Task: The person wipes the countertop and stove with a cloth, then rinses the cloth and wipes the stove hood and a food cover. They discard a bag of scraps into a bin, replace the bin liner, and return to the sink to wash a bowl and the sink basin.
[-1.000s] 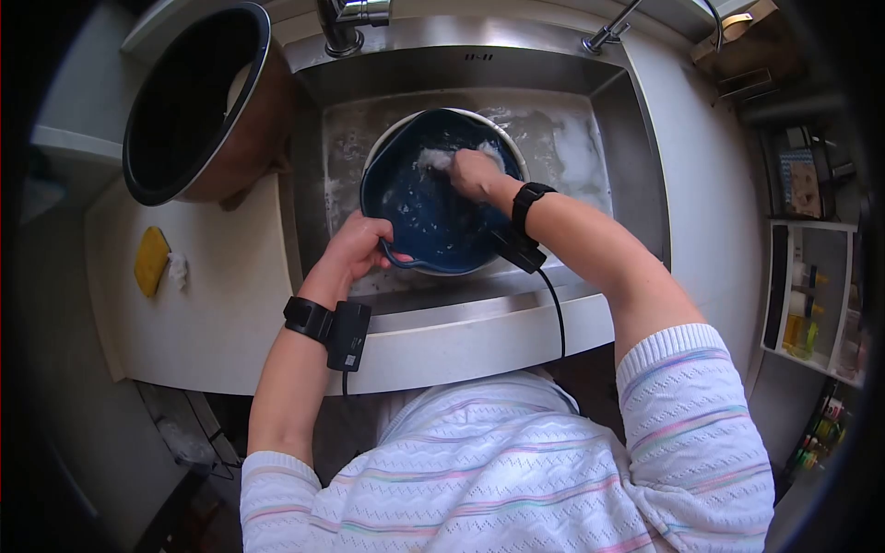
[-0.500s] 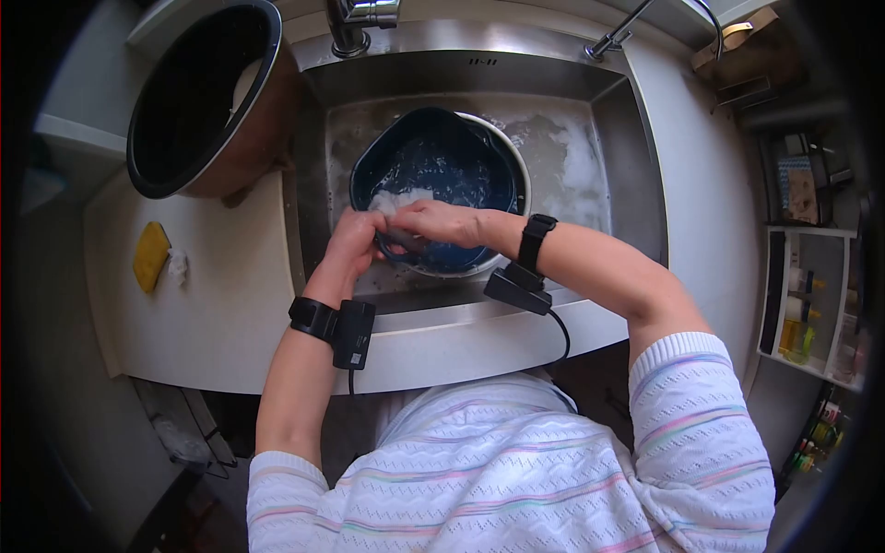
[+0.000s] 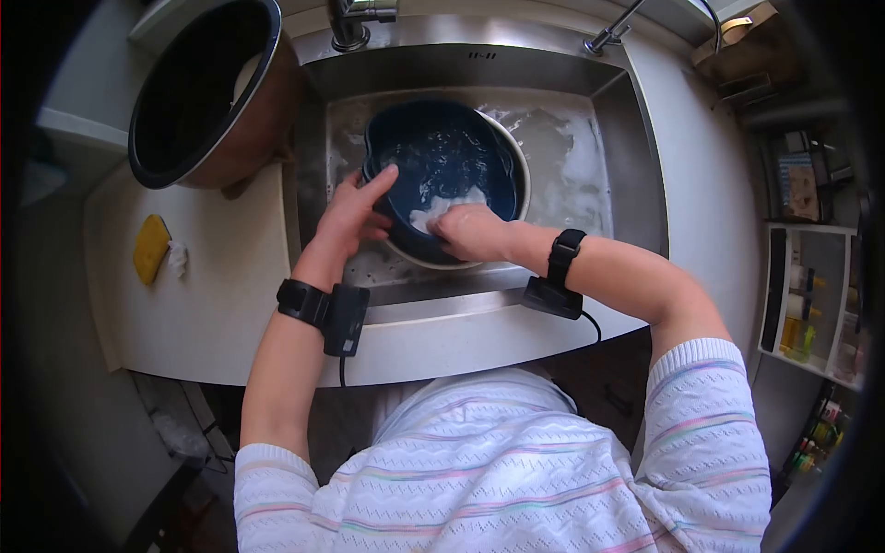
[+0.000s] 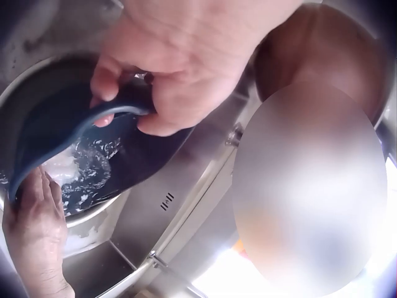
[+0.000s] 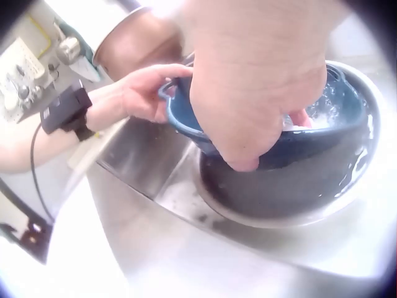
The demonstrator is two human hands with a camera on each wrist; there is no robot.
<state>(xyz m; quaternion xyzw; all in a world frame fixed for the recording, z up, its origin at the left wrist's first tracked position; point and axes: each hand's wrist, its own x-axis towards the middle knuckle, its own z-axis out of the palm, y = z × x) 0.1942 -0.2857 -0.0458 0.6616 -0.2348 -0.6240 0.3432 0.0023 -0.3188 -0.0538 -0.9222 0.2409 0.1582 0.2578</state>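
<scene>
A blue basin [image 3: 385,138] with a looped handle [image 4: 127,107] and water in it sits tilted within a larger pale-rimmed bowl [image 3: 525,175] in the sink. At its near left side my left hand [image 3: 348,217] grips the handle, thumb over the inner side and fingers around the outside, as the left wrist view shows. My right hand [image 3: 475,232] bunches a wet white cloth [image 3: 444,205] against the basin's near inner wall. Most of those right fingers are hidden behind the rim in the right wrist view.
Around the bowl is the steel sink [image 3: 636,166], with suds at its right. A faucet [image 3: 350,32] stands behind. A big brown pot [image 3: 263,129] leans at the back left. On the left counter lie a yellow sponge [image 3: 150,251] and a white scrap [image 3: 178,259].
My right hand and the cloth went from the basin's far part to the left handle, then right to the near wall. My left thumb has lifted and spread, and the basin has tilted.
</scene>
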